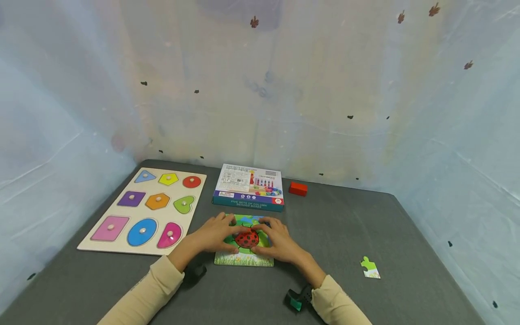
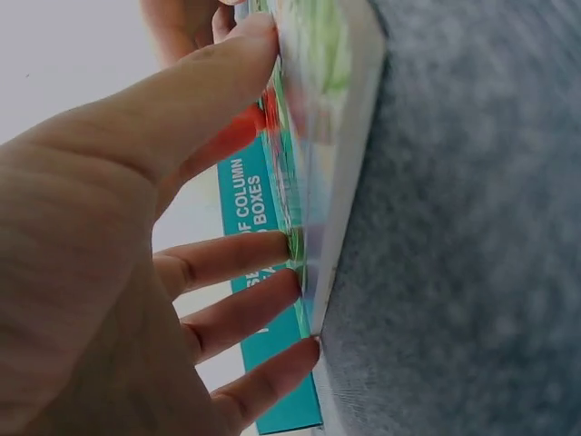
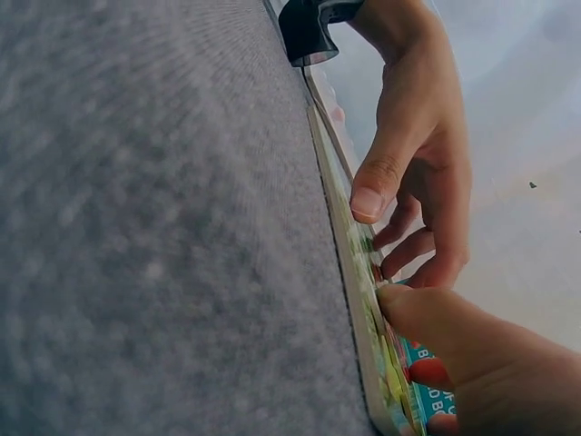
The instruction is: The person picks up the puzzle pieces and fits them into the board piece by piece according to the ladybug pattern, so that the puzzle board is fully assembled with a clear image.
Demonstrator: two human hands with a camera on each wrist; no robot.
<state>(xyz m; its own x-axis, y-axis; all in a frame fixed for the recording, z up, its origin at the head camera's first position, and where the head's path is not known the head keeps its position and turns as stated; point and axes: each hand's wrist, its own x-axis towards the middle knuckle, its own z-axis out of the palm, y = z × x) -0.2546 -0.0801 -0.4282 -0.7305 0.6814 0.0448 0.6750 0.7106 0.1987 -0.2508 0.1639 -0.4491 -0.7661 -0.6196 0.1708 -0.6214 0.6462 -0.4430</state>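
A ladybug jigsaw puzzle lies flat on the grey table, its red spotted ladybug in the middle. My left hand rests on its left half, thumb low and index fingertip at the ladybug. In the left wrist view the left hand's fingers are spread and nearly straight, fingertips along the board's edge. From the other side, my right hand touches the puzzle with thumb and fingertips close to the ladybug. The right thumb lies on the picture's surface. Parts of the picture are hidden beneath both hands.
One loose green-and-white puzzle piece lies far right on the table. A wooden shape board with knobbed shapes sits left. Behind the puzzle are a bead-set box and a red block. Pale sheeting encloses the table's back and sides.
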